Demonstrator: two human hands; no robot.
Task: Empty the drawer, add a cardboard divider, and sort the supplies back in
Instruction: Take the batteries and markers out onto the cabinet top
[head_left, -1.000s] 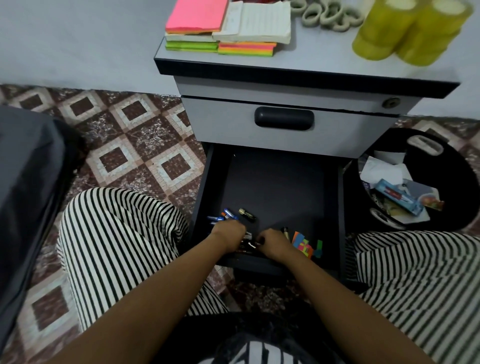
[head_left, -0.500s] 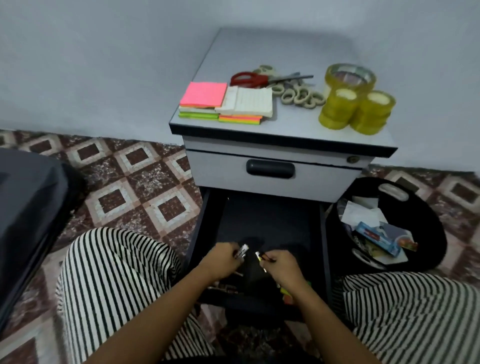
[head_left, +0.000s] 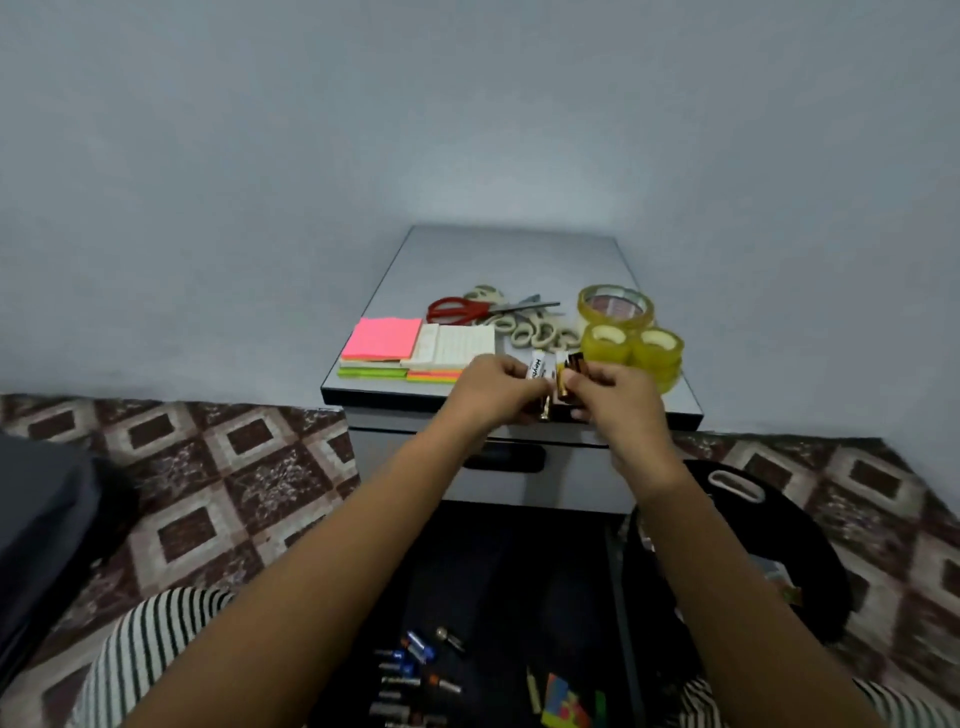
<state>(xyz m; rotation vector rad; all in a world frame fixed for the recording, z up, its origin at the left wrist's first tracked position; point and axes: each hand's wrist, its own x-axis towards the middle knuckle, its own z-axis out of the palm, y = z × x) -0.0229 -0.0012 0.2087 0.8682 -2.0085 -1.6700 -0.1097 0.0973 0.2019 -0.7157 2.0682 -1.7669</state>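
Left grip (head_left: 496, 391): fingers curled round a white battery (head_left: 536, 367).
Right grip (head_left: 621, 400): pinches gold-black batteries (head_left: 567, 375).
Drawer (head_left: 519, 577): open, well below both grips, loose batteries (head_left: 415, 649) inside.
Bench (head_left: 493, 260): just behind the grips.

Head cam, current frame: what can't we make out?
All head view.
1. Number of batteries held: the left hand and right hand cover most of them.
2. Near end of the drawer: cut off by the bottom edge; loose items inside are small and blurred.
3. Inside of the bin: blurred, partly behind the right forearm.
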